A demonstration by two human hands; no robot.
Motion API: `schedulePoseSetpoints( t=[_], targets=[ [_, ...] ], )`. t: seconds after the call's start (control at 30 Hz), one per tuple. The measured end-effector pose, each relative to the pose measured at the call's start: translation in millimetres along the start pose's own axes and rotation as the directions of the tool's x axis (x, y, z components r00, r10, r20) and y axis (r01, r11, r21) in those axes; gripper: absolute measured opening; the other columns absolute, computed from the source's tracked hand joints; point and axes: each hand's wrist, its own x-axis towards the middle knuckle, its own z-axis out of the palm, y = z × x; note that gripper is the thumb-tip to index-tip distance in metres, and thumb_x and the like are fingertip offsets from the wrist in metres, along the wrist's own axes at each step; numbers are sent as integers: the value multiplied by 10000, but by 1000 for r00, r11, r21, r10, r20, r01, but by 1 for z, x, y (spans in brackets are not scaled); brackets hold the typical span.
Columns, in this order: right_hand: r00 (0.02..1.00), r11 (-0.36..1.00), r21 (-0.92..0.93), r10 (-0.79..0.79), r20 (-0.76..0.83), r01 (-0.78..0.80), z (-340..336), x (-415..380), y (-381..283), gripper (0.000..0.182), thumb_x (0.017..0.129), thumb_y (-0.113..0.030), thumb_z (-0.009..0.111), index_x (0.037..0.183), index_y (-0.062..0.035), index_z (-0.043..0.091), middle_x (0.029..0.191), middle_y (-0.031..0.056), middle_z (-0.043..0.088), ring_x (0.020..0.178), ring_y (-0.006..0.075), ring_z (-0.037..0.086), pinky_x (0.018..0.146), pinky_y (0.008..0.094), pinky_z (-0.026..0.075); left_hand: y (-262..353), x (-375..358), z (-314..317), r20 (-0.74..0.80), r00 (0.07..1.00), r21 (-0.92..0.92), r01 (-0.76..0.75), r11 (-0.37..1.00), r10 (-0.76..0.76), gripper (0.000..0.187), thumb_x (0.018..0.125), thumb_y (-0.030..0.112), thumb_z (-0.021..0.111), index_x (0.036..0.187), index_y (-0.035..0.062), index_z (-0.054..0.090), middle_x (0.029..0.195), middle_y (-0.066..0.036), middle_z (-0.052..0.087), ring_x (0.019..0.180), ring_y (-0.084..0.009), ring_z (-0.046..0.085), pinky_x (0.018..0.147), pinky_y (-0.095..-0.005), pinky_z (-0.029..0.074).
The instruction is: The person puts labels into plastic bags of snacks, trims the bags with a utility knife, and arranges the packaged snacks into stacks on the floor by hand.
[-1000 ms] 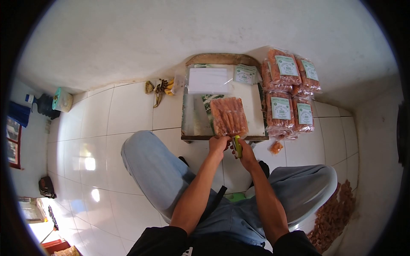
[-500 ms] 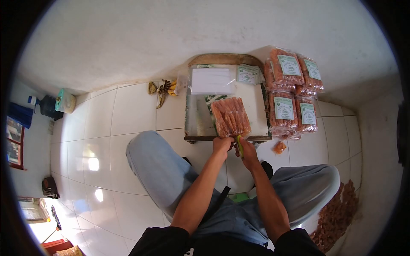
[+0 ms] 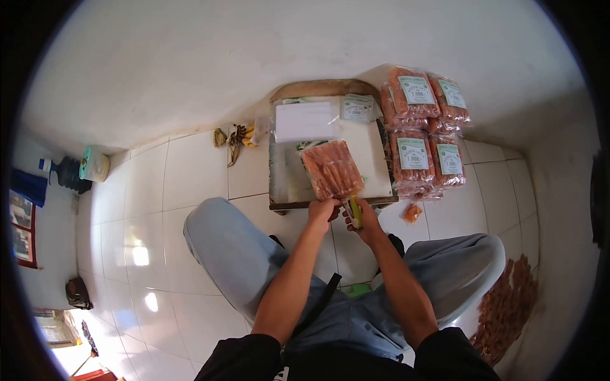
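Observation:
A clear plastic packet of orange-brown snack sticks [image 3: 332,168] lies tilted on the low table [image 3: 375,149], its near end at the table's front edge. My left hand [image 3: 325,213] is closed on the near end of that packet. In my right hand [image 3: 366,223] is a yellow-green stapler [image 3: 354,212], gripped upright just right of the left hand. Its upper end is close to the packet's near corner. On the table's far side lie a stack of white sheets in plastic [image 3: 305,122] and green printed labels [image 3: 358,108].
Filled, labelled packets [image 3: 414,155] are stacked right of the table. A small orange packet [image 3: 412,213] lies on the tiles. Loose brown pieces [image 3: 506,311] are heaped at the lower right. Bananas [image 3: 248,136] lie by the wall. A lidded tub [image 3: 95,164] stands far left.
My right hand has drawn slightly down and away from the left hand, with the stapler now showing more fully. The whole view has shifted a little.

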Motion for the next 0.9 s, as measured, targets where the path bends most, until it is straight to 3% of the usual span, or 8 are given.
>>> schedulePoseSetpoints(
  t=[0.07,0.23,0.4,0.63,0.73,0.9],
  targets=[
    [999,996,71,49,13,-50,-4,-9,2,399,943,-474,418,1014,-118,585,795,41,603,649,166,557,540,306,423,3,-6,-2,-7,1000,5,24,1000,-24,124,741,15,699,833,-40,637,711,-76,622,531,-158,578,431,-268,426],
    [998,995,83,59,20,-61,-12,-13,10,405,938,-486,399,1022,-130,573,807,37,608,639,154,553,543,307,425,1,-8,-4,6,997,-15,77,997,-77,140,763,51,701,882,-2,651,766,-59,656,605,-164,630,498,-258,498],
    [999,998,48,36,23,-37,-15,-11,15,388,941,-480,399,1049,-142,554,820,41,610,624,148,547,535,306,424,-1,-13,-3,4,1000,5,24,1000,-24,225,789,79,683,1002,27,635,855,-58,672,713,-164,660,600,-273,535],
    [992,999,24,-40,-117,43,-17,-7,21,445,945,-490,417,1116,-104,557,837,54,615,612,134,538,495,275,422,-6,-18,4,-2,998,-129,55,990,-56,276,792,69,665,1057,36,594,917,-69,657,771,-175,669,637,-282,543],
    [989,998,18,-55,-134,58,-15,-4,22,450,945,-488,420,1120,-99,561,838,57,616,608,132,538,488,274,422,-11,-18,6,11,1000,-148,-18,989,19,319,783,61,692,1073,33,563,933,-70,650,776,-174,668,633,-286,543],
    [984,996,-2,-89,-157,90,-13,-5,23,447,945,-473,434,1129,-88,571,842,65,620,592,128,537,471,270,417,-23,-10,5,-62,995,-195,-90,977,79,624,775,73,741,1262,31,354,972,-91,614,776,-169,653,635,-274,527]
  ],
)
